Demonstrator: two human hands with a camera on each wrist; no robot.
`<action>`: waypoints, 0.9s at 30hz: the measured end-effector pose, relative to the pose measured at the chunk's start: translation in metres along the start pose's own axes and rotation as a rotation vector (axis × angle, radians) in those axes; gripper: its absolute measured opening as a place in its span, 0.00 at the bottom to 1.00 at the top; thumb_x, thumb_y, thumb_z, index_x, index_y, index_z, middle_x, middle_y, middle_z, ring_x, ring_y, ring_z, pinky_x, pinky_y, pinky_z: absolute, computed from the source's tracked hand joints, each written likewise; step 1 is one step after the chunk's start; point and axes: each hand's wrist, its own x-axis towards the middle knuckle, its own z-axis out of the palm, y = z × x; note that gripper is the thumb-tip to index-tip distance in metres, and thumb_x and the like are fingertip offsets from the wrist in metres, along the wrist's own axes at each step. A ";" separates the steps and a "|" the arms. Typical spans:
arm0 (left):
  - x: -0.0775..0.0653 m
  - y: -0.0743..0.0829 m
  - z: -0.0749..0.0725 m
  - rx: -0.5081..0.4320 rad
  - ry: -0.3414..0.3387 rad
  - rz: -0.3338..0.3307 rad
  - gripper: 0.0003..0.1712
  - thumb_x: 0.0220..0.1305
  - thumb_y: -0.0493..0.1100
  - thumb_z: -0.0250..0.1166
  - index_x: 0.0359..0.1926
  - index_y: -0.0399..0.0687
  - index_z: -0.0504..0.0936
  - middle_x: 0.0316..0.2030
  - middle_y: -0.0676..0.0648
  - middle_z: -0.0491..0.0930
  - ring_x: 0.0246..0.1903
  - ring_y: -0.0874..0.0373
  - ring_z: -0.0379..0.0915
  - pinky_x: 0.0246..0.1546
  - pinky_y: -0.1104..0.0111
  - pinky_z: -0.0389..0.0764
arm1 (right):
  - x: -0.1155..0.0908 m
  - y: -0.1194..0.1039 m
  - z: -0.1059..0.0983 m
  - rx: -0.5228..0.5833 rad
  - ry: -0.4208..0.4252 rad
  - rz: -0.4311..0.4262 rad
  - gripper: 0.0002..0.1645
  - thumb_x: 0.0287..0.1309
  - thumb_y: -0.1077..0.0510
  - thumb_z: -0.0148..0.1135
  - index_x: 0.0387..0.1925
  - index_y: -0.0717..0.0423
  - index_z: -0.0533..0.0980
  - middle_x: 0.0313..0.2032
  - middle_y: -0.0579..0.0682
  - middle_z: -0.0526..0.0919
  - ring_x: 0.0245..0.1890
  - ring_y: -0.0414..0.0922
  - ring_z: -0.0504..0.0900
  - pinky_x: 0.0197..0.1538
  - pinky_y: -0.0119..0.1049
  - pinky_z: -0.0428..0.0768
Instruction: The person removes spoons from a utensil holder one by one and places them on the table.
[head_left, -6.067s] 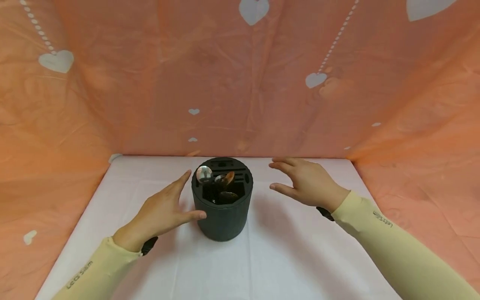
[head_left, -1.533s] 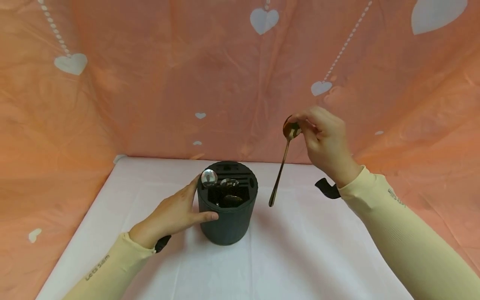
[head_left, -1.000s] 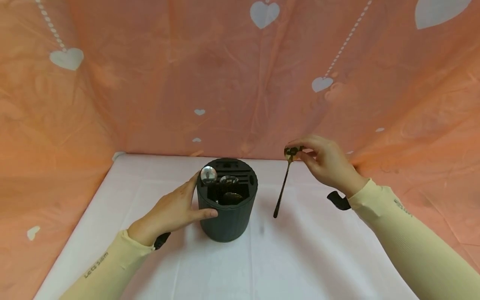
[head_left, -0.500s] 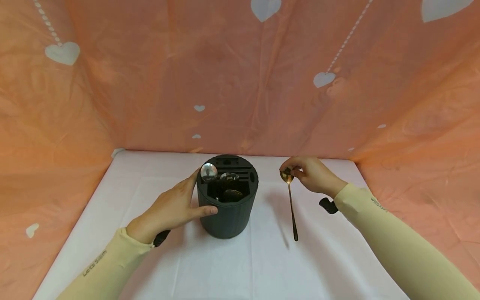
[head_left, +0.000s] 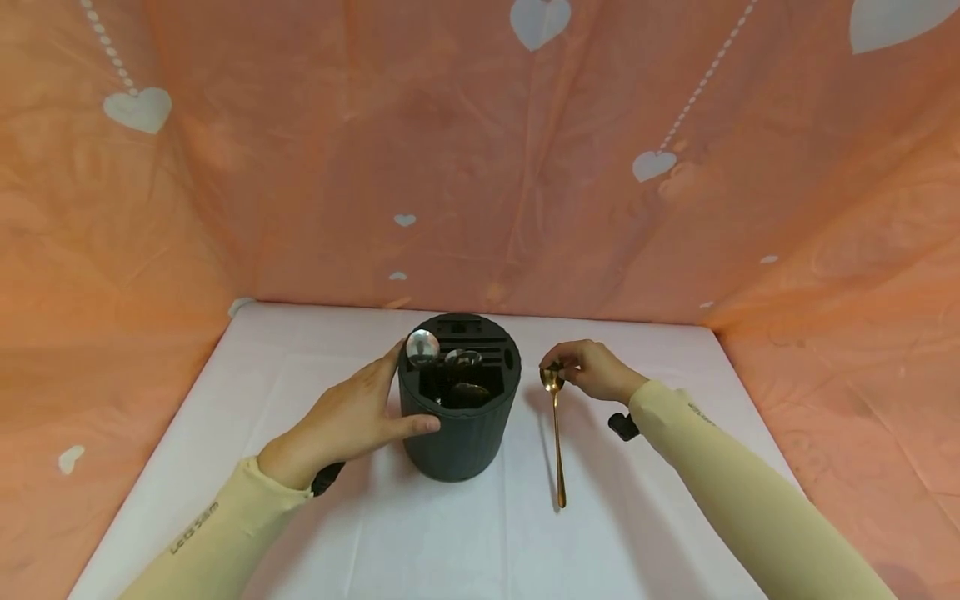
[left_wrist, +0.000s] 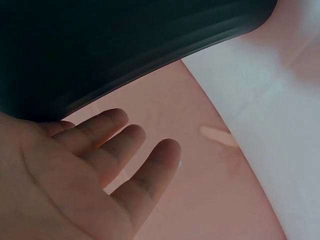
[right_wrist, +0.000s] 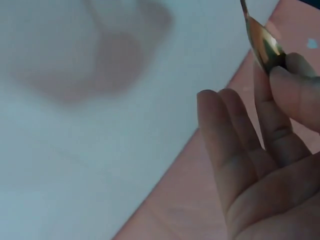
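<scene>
In the head view a dark utensil holder (head_left: 457,446) with a slotted top stands upright on the white-covered table. A silver spoon (head_left: 423,347) and other spoon bowls, such as a dark one (head_left: 468,394), show in its top. My left hand (head_left: 348,421) rests against the holder's left side, thumb on the front; in the left wrist view its fingers (left_wrist: 152,182) are extended, several apart from the holder (left_wrist: 125,45). To the right, my right hand (head_left: 592,369) pinches a gold spoon (head_left: 552,379) by its bowl. The handle points toward me, its tip close to the table surface.
White cloth (head_left: 420,542) covers the table. Orange-pink curtains (head_left: 330,167) with white hearts enclose it at the back and both sides. The holder stands between my two hands, with the gold spoon a short gap to its right.
Six seconds ago my right hand was empty and a gold spoon bowl showed in the holder. Since then the right hand has raised that spoon, then lowered it toward the table, right of the holder.
</scene>
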 end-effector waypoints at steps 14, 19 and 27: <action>-0.001 0.000 0.000 0.006 -0.012 -0.006 0.71 0.47 0.86 0.56 0.80 0.54 0.41 0.72 0.37 0.60 0.69 0.40 0.59 0.56 0.42 0.69 | 0.019 0.029 0.027 0.069 -0.016 0.052 0.18 0.60 0.77 0.57 0.43 0.57 0.84 0.37 0.47 0.85 0.43 0.48 0.81 0.45 0.40 0.79; -0.001 0.000 0.000 0.005 -0.015 -0.012 0.71 0.47 0.86 0.57 0.80 0.54 0.40 0.72 0.37 0.59 0.69 0.40 0.60 0.55 0.41 0.69 | 0.021 0.034 0.035 0.000 0.009 0.034 0.18 0.55 0.76 0.64 0.42 0.54 0.83 0.36 0.43 0.84 0.43 0.47 0.80 0.49 0.43 0.78; 0.002 -0.001 0.000 0.011 -0.018 -0.014 0.71 0.46 0.86 0.57 0.80 0.58 0.39 0.73 0.40 0.59 0.69 0.42 0.60 0.55 0.42 0.70 | 0.023 0.043 0.044 -0.071 0.031 0.072 0.22 0.54 0.76 0.57 0.42 0.50 0.82 0.38 0.43 0.83 0.42 0.45 0.78 0.48 0.42 0.74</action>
